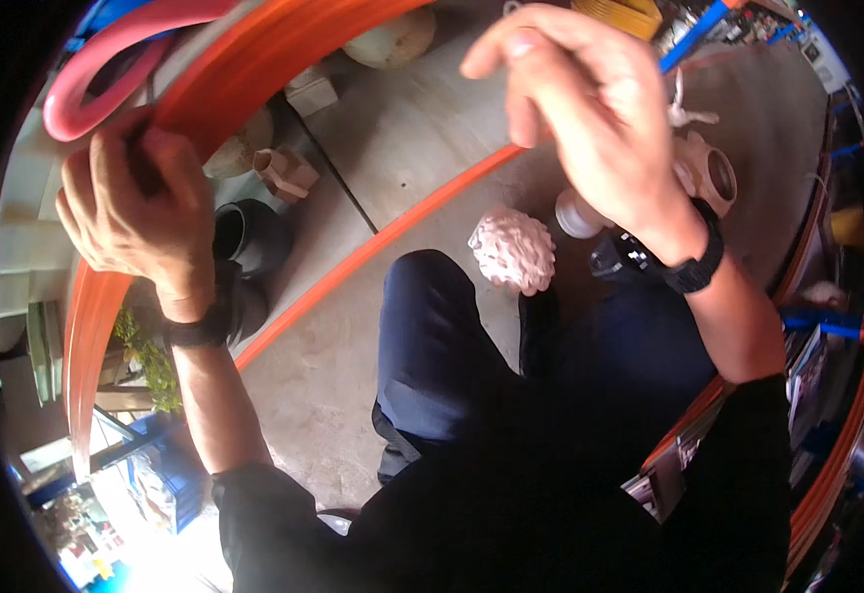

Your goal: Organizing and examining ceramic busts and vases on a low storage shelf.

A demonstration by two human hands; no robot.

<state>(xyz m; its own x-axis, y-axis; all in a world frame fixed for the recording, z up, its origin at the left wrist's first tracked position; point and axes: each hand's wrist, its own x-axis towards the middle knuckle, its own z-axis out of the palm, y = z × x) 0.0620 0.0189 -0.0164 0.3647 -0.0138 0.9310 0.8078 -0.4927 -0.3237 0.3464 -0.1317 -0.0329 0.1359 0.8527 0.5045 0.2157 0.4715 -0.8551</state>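
My left hand (139, 200) is curled round the edge of an orange metal shelf beam (243, 85), which arcs across the upper left. A pink ring-shaped object (69, 104) rests just above that hand. My right hand (588, 111) is raised at the upper right, its fingers bent and apart with nothing visible in them. Below it, a pale pink ruffled vase (513, 252) stands beside my raised knee (428, 311). A white round-based piece (579, 215) and a beige pot with a dark opening (710, 174) are partly behind my right wrist.
A lower orange beam (402, 222) crosses a grey shelf board (410, 148). Black pots (250, 237), an angular beige vase (287, 174) and a large pale round pot (395, 41) stand on the left and far side. Shelving with blue parts (821, 324) runs along the right.
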